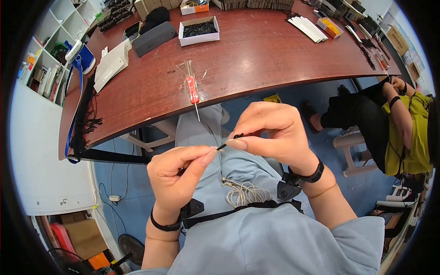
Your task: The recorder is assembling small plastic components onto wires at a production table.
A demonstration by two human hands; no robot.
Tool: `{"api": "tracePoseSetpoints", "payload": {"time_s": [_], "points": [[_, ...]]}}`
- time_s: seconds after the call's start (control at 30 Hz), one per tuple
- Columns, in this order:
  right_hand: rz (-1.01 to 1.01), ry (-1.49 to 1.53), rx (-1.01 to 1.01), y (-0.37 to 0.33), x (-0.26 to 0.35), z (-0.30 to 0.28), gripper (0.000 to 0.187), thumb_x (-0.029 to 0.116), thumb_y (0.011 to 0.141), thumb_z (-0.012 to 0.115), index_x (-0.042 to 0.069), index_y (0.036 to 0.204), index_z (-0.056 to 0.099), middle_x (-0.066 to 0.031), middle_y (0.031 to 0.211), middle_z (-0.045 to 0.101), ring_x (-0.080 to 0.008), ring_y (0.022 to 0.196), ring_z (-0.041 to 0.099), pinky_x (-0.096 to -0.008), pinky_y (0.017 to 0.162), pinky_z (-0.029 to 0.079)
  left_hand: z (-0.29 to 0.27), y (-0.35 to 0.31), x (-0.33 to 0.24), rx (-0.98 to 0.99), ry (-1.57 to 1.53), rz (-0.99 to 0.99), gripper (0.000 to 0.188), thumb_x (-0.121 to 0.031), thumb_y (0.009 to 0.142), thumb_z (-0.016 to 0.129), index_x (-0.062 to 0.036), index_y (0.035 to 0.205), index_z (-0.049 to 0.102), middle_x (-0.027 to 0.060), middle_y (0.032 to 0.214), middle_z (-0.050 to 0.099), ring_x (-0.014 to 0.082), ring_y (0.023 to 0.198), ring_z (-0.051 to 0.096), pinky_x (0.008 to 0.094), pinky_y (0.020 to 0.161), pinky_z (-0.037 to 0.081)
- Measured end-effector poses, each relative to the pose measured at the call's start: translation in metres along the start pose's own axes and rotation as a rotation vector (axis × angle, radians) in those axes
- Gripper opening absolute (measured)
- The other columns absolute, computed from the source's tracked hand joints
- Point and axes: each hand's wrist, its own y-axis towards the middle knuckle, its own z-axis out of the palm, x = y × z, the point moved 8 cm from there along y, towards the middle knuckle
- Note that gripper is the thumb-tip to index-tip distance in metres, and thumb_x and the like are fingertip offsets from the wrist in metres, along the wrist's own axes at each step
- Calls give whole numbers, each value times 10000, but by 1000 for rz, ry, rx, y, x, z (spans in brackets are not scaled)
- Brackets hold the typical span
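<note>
Above my lap, my left hand [179, 170] and my right hand [270, 133] pinch a short piece of black cord [222, 147] between them. The left thumb and index finger grip its lower left end. My right thumb and fingers close on the other end, where a small dark bit sticks out. What exactly the cord ends in is too small to tell. On the table edge beyond my hands lies a red-handled tool [192, 90] with a thin metal shaft, over a clear plastic bag [187, 68].
The dark red table [256, 59] spans the far side. On it stand a white box [200, 38] of small black pieces, a grey box [156, 39], and a bundle of black cords [82, 117] at the left edge. A coiled cable [245, 192] lies on my lap. Another person [403, 114] sits at right.
</note>
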Motion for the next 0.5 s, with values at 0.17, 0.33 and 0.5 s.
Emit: {"api": "tracePoseSetpoints", "payload": {"time_s": [0.17,0.33,0.5], "points": [[182,100,-79,-4,-17,2,97,44,670,675,13,757,645,-27,673,569,-52,555,483,-183,463,357,4,10,5,58,-167,-80,515,59,643,606,2,1126,436,123,1262,277,158,937,506,170,559,490],[42,-69,-52,0,-10,8,105,55,665,680,27,762,649,-18,658,556,-55,525,453,-188,445,333,-25,4,-22,-433,294,249,477,-29,763,483,12,1203,305,156,1241,325,176,875,528,219,524,504],[13,-134,-37,0,-5,8,116,73,671,676,43,781,655,-11,635,534,-55,507,429,-190,434,317,39,1,16,130,-591,-389,345,-99,835,491,38,1119,351,122,958,501,114,603,547,210,457,460]]}}
